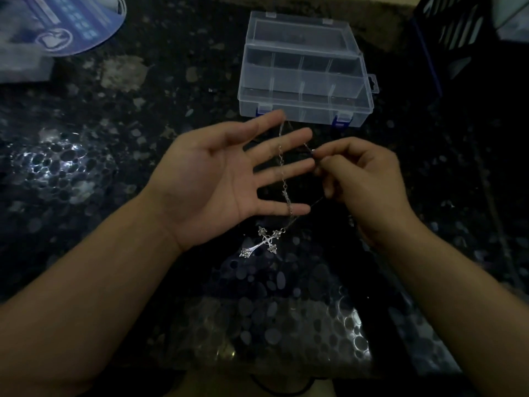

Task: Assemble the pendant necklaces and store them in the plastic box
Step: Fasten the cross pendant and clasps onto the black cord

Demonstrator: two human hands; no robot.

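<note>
My left hand (217,179) is held flat, palm up, fingers spread wide. A thin silver chain (282,167) is looped over its fingertips and runs down across the fingers. A silver ornate cross pendant (262,242) hangs from the chain just below my left little finger. My right hand (360,179) is beside the left fingertips, its thumb and fingers pinched on the chain's other strand. The clear plastic box (303,107) stands open just beyond my hands, with its lid tipped back and several divided compartments.
The surface is dark speckled stone (114,138) with shiny patches. A blue and white packet (65,27) and pale wrapping lie at the far left. A dark slatted crate (458,32) stands at the far right.
</note>
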